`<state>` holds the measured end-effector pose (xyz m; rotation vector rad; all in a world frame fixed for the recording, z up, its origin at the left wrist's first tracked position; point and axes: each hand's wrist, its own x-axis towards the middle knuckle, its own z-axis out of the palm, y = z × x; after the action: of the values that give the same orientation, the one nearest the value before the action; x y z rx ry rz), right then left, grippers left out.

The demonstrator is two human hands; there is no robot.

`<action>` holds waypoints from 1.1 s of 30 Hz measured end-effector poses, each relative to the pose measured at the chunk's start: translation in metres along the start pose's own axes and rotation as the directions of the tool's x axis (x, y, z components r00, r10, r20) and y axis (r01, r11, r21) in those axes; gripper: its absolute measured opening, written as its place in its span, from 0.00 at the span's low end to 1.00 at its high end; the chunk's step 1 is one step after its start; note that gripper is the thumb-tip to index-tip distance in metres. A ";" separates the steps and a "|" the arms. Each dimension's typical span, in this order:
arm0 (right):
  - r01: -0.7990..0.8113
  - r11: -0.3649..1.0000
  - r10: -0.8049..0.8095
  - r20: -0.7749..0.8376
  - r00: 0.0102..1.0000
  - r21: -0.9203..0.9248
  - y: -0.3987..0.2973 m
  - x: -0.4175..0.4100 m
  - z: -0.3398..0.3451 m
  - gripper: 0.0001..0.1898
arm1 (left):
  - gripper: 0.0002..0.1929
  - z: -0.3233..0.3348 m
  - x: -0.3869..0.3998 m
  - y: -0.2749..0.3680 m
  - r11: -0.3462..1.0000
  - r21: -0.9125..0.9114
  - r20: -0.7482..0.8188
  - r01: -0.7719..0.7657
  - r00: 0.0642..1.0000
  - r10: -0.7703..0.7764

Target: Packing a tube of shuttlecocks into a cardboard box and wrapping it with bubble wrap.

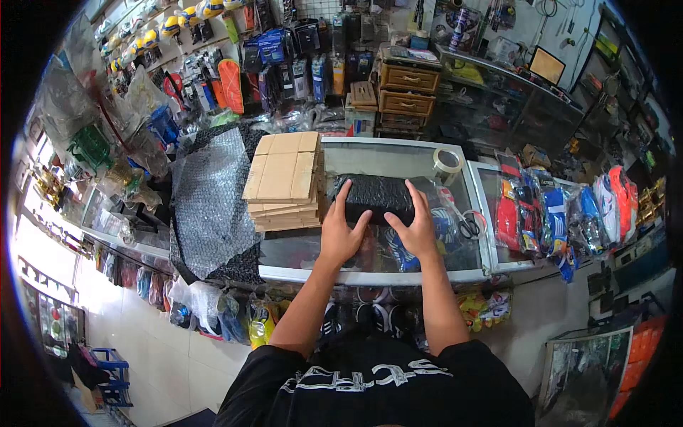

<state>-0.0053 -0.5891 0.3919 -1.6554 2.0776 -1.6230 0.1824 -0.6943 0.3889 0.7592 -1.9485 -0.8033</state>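
Observation:
A parcel wrapped in black bubble wrap (378,196) lies on the glass top of a display counter (395,151). My left hand (341,227) grips its left end and my right hand (415,224) its right end, thumbs on the near side and fingers over the top. Just left of the parcel stands a stack of flattened cardboard boxes (283,173). A roll of tape (448,161) rests behind and to the right. Scissors (470,226) lie to the right of my right hand, partly beside a red and white item.
Sheets of clear bubble wrap (213,208) over black wrap cover the counter's left part. Bagged sports goods (555,219) lie on the adjoining right counter. A wooden drawer cabinet (408,88) stands behind, and packaged goods hang below the front edge.

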 end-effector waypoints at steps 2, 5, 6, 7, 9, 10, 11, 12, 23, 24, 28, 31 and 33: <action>-0.012 0.999 0.015 0.068 0.998 -0.047 0.001 -0.001 0.001 0.49 | 0.43 0.003 -0.001 -0.005 1.000 -0.013 -0.024 0.017 1.000 -0.017; -0.046 0.998 0.049 0.067 0.997 -0.050 -0.004 0.000 -0.001 0.48 | 0.42 0.002 0.000 -0.002 0.999 0.002 -0.010 0.046 0.999 -0.046; -0.049 0.998 0.052 0.065 0.997 -0.049 -0.004 0.000 -0.001 0.48 | 0.42 0.002 -0.001 -0.003 0.999 0.003 -0.007 0.046 0.999 -0.045; -0.034 0.998 0.037 0.059 0.998 -0.052 -0.004 0.000 -0.001 0.48 | 0.42 0.003 -0.002 -0.004 0.998 0.050 -0.040 0.032 0.999 -0.030; -0.022 0.998 0.025 0.051 0.998 -0.057 -0.005 0.000 -0.001 0.47 | 0.42 0.004 -0.003 -0.004 0.995 0.096 -0.068 0.018 0.998 -0.012; -0.042 0.998 0.044 0.049 0.998 -0.041 -0.005 0.000 -0.001 0.47 | 0.41 0.004 -0.003 -0.003 0.996 0.087 -0.097 -0.023 0.995 0.031; -0.061 0.998 0.062 0.048 0.997 -0.025 -0.006 0.000 0.000 0.47 | 0.41 0.003 -0.002 -0.002 0.995 0.079 -0.127 -0.064 0.989 0.073; -0.058 0.998 0.059 0.049 0.997 -0.027 -0.005 0.000 0.000 0.47 | 0.41 0.004 -0.002 -0.002 0.995 0.077 -0.130 -0.065 0.989 0.074; 0.010 0.999 -0.008 0.041 0.999 -0.044 -0.002 -0.008 -0.016 0.44 | 0.43 0.014 -0.007 0.018 0.920 0.374 -0.122 -0.118 0.977 0.175; 0.041 0.998 -0.039 0.040 0.998 -0.055 -0.005 -0.011 -0.021 0.43 | 0.44 0.015 -0.008 0.019 0.905 0.388 -0.088 -0.173 0.971 0.223; 0.005 0.993 -0.003 0.019 1.000 -0.117 0.001 -0.031 -0.060 0.41 | 0.40 0.025 -0.015 0.029 0.852 0.376 0.026 -0.365 0.923 0.384; -0.025 0.974 0.012 -0.060 0.998 -0.227 0.009 -0.040 -0.101 0.34 | 0.33 0.041 -0.015 0.054 0.831 0.244 0.130 -0.499 0.867 0.482; -0.066 0.943 0.047 -0.067 0.997 -0.327 0.027 -0.045 -0.122 0.28 | 0.31 0.062 -0.020 0.074 0.835 0.121 0.209 -0.537 0.836 0.507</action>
<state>-0.0748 -0.4767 0.4041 -1.6281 2.5157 -1.3812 0.1219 -0.6193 0.4101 0.2209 -2.2536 -0.3671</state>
